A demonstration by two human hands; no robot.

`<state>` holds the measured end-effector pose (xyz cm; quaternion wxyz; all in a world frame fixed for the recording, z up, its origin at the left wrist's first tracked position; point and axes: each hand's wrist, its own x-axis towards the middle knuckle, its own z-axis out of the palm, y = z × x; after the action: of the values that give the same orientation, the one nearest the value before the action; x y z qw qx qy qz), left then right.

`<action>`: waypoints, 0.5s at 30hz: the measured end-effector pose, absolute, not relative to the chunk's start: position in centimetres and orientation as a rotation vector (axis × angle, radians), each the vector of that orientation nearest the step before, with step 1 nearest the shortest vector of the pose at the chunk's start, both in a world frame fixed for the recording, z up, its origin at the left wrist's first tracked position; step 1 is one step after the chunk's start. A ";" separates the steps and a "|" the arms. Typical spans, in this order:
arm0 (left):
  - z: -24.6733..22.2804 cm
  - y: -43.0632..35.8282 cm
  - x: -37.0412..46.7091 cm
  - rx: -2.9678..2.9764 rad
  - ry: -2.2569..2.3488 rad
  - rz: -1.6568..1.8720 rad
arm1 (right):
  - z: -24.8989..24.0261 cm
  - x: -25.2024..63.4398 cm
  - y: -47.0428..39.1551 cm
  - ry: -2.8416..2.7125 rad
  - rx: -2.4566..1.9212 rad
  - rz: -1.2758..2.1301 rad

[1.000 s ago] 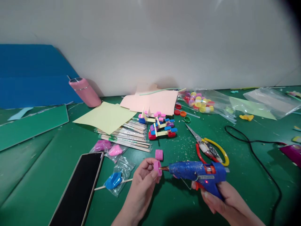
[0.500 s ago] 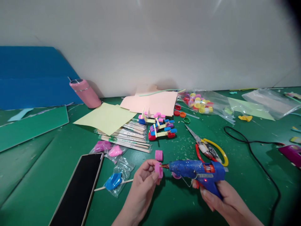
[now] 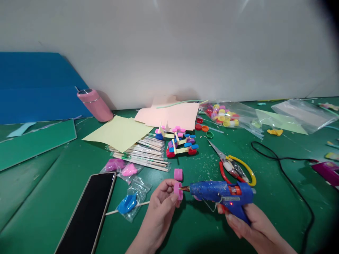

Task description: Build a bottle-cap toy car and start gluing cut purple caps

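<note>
Between the thumb and fingers of my left hand (image 3: 164, 199) is a pink bottle cap (image 3: 178, 191), its open side turned to the right. My right hand (image 3: 246, 220) is wrapped round the handle of a blue glue gun (image 3: 222, 192), whose small red light glows. The gun's metal nozzle (image 3: 184, 188) points left and meets the cap at its opening; whether it touches the inside I cannot tell. A second pink cap (image 3: 178, 174) sits on the table just beyond my left fingers. Another pink piece is mostly hidden behind the gun.
Scissors (image 3: 230, 165) lie beyond the gun. Small cap-and-stick assemblies (image 3: 182, 150) and wrapped sticks (image 3: 140, 155) are further back. A phone (image 3: 86, 215) and bagged blue clay (image 3: 127, 204) lie left, a pink bottle (image 3: 95, 106) by the wall, a bag of caps (image 3: 225, 116) back right, a black cable (image 3: 288, 178) right.
The glue gun has shifted very slightly, its nozzle now at the cap's opening and its body covering more of the pink piece behind it. Both hands keep their grips.
</note>
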<state>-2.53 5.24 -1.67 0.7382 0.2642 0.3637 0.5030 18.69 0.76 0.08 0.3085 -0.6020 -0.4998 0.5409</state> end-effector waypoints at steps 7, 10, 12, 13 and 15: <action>-1.7 5.2 -2.6 0.573 0.818 1.094 | 0.2 18.7 1.2 -1.365 -1.593 1.368; -1.6 5.1 -2.6 0.573 0.819 1.093 | 0.3 18.6 1.2 -1.351 -1.570 1.356; -1.6 5.1 -2.6 0.579 0.818 1.091 | 0.3 18.5 1.3 -1.332 -1.569 1.357; -1.5 5.1 -2.7 0.582 0.820 1.090 | 0.3 18.5 1.3 -1.330 -1.575 1.356; -1.5 5.2 -2.7 0.586 0.821 1.086 | 0.4 18.5 1.3 -1.330 -1.583 1.353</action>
<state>-2.67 5.25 -1.49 0.7378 0.2667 0.3738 0.4948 18.49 1.27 0.35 0.3290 -0.6051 -0.5083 0.5169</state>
